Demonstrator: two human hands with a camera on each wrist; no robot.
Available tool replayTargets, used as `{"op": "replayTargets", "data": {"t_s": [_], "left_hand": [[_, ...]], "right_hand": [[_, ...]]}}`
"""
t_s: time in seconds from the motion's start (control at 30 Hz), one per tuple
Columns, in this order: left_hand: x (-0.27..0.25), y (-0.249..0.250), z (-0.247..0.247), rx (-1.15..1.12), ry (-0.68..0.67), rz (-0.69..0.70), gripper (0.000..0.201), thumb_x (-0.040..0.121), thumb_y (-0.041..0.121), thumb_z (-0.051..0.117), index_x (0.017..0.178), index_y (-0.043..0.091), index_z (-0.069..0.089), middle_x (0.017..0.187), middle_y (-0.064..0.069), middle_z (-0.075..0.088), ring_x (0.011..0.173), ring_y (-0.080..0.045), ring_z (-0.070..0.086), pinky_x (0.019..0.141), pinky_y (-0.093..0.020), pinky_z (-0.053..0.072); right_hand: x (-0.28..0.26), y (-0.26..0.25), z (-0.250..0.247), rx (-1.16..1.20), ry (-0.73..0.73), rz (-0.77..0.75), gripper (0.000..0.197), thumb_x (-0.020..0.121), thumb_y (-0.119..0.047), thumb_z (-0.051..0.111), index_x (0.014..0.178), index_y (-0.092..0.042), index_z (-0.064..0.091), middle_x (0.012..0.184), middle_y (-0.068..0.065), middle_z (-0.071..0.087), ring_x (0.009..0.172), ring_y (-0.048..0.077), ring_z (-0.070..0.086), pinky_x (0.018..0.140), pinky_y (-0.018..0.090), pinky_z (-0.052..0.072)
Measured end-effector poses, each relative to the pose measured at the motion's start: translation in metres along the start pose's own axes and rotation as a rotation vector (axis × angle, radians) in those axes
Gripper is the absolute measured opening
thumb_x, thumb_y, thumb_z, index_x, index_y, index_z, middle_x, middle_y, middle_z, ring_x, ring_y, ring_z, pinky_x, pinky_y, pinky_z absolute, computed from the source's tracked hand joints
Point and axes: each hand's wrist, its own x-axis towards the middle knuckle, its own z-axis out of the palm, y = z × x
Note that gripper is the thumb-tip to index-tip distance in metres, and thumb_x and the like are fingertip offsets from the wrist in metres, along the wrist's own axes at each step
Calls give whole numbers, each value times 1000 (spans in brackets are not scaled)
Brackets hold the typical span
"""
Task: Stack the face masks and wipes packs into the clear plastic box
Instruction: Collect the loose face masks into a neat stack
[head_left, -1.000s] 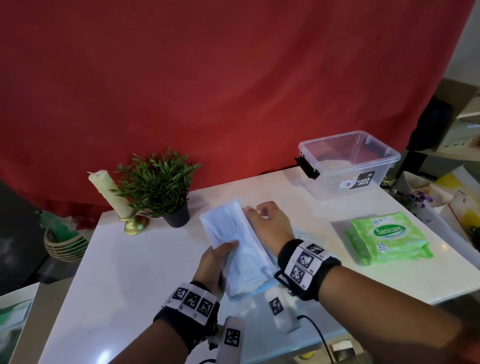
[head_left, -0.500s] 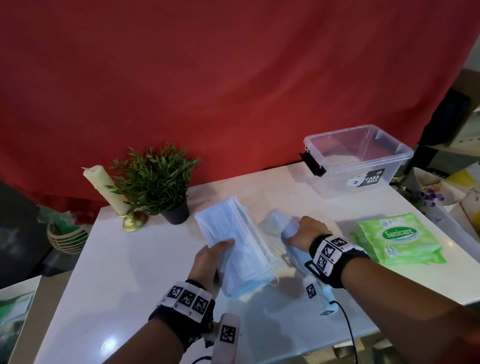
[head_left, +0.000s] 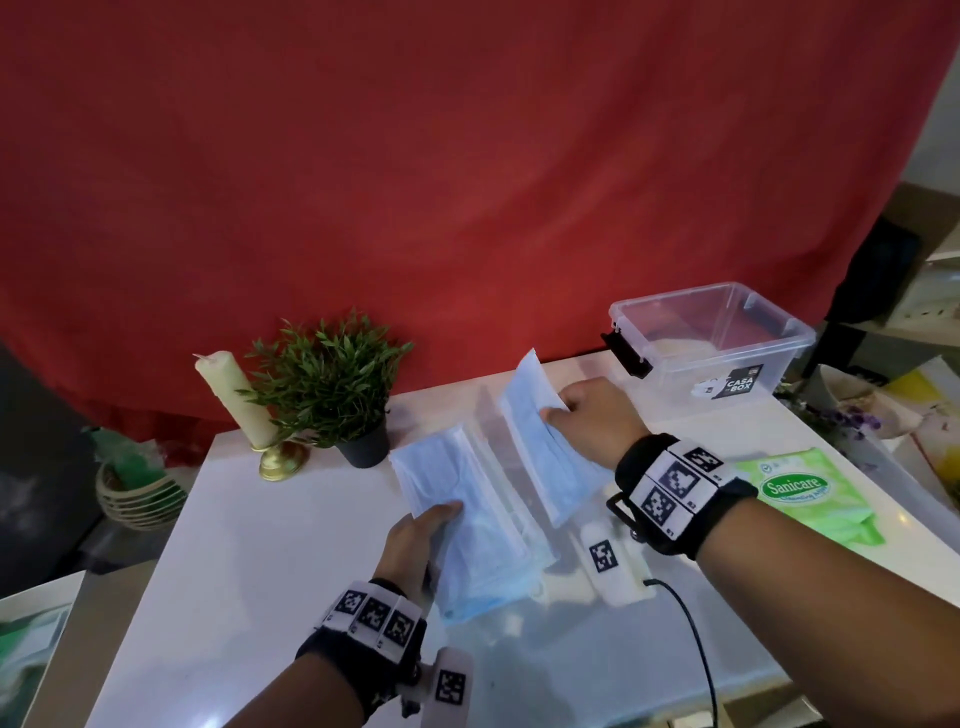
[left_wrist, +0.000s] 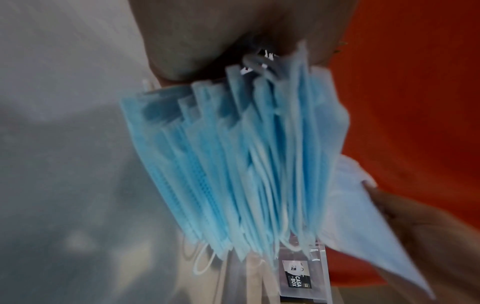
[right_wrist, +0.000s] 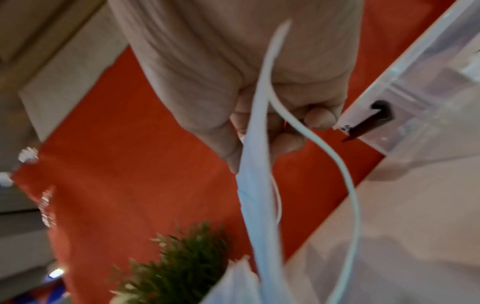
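My left hand (head_left: 421, 535) grips a thick stack of light-blue face masks (head_left: 467, 514) above the white table (head_left: 249, 561); the left wrist view shows the stack (left_wrist: 241, 164) fanned out edge-on. My right hand (head_left: 587, 415) pinches a separate blue mask (head_left: 540, 452) and holds it lifted, just right of the stack; its ear loop (right_wrist: 335, 164) dangles in the right wrist view. The clear plastic box (head_left: 727, 338) stands open at the back right. A green wipes pack (head_left: 810, 493) lies on the table's right side.
A small potted plant (head_left: 332, 384) and a cream candle (head_left: 234, 395) on a brass holder stand at the table's back left. A red curtain (head_left: 467, 182) hangs behind. Cluttered items (head_left: 893, 410) sit beyond the table's right edge. A black cable (head_left: 696, 639) trails from my right wrist.
My right hand left the stack, went right to a loose mask on the table and has lifted it up. The left hand keeps holding the stack.
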Motion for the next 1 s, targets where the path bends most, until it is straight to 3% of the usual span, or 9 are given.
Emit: {"op": "replayTargets", "data": {"t_s": [0.17, 0.27, 0.33, 0.47, 0.6, 0.67, 0.77, 0.87, 1.0], "left_hand": [[-12, 5, 0, -13, -41, -6, 39, 85, 18, 69, 119, -1, 66, 108, -23, 73, 100, -41, 70, 80, -42, 57], [-21, 9, 1, 4, -94, 17, 37, 85, 17, 66, 117, -2, 68, 104, -22, 74, 85, -35, 73, 62, -33, 56], [-26, 10, 1, 16, -132, 25, 40, 80, 19, 68, 113, -3, 69, 97, -20, 75, 74, -31, 73, 55, -29, 54], [-32, 10, 1, 20, -143, 19, 47, 74, 27, 68, 113, 1, 69, 111, -20, 73, 101, -39, 69, 86, -44, 54], [-34, 10, -1, 44, -109, 63, 23, 101, 17, 42, 91, 8, 61, 92, -13, 63, 82, -28, 61, 75, -35, 50], [-36, 9, 0, 27, -111, 76, 29, 105, 18, 34, 91, 13, 59, 89, -8, 62, 80, -23, 59, 71, -35, 49], [-40, 7, 2, 20, -101, 81, 33, 107, 25, 31, 89, 15, 57, 80, -4, 67, 77, -22, 58, 67, -35, 47], [-45, 8, 7, -59, -98, 76, 37, 107, 28, 27, 92, 10, 56, 88, -10, 59, 77, -24, 56, 66, -36, 47], [-56, 13, 16, -233, -144, 10, 53, 104, 40, 28, 101, 3, 66, 74, -14, 72, 80, -36, 63, 70, -40, 45]], "right_hand": [[-16, -40, -1, 376, -93, -70, 35, 84, -21, 69, 77, 11, 58, 66, 6, 43, 59, 15, 39, 56, 24, 33], [-26, -51, 10, 469, -184, -34, 30, 81, -24, 71, 82, 6, 66, 79, 15, 66, 69, 18, 51, 70, 35, 51], [-34, -52, 20, 447, -218, -22, 22, 83, -20, 70, 76, 0, 66, 75, 12, 61, 67, 19, 53, 66, 32, 47], [-48, -39, 47, 336, -174, 15, 35, 83, -16, 69, 59, -11, 44, 57, 4, 36, 49, 13, 34, 53, 25, 29], [-64, -27, 66, 209, -92, 72, 47, 80, -19, 68, 53, -17, 30, 51, -2, 30, 47, 14, 32, 50, 25, 30], [-70, -27, 72, 136, -69, 61, 37, 76, -26, 68, 57, -14, 38, 58, 3, 37, 54, 19, 41, 52, 30, 39], [-74, -24, 74, 39, -60, 47, 29, 73, -36, 67, 64, -17, 47, 83, 1, 54, 88, 24, 57, 80, 39, 51], [-77, -26, 71, -13, -56, 95, 27, 77, -41, 67, 96, -27, 53, 112, 0, 45, 109, 25, 47, 97, 40, 43], [-74, -23, 68, 114, -122, 281, 93, 74, -48, 70, 144, -15, 21, 139, 8, 36, 126, 30, 43, 103, 42, 41]]}}
